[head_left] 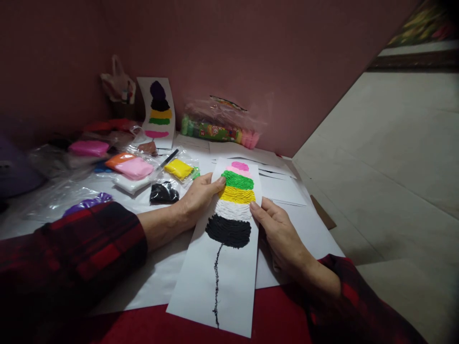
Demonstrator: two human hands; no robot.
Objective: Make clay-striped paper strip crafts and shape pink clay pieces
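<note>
Both hands hold a long white paper card (236, 282) by its side edges, tilted up over the table. Pressed onto it are ridged clay bands: pink at the top, then green, yellow, white and black, with a thin black clay stem below. My left hand (201, 196) pinches the left edge, thumb on top beside the green and yellow bands. My right hand (279, 224) grips the right edge, its thumb by the white band. The fingers behind the card are partly hidden.
Left of the card lie clay packets: yellow (178, 169), black (164, 192), light pink (134, 167) and purple (88, 203). A second clay-covered card (158, 112) leans on the wall. Beside it sits a clear bag of coloured tubes (220, 131). Loose white sheets (287, 188) lie at right.
</note>
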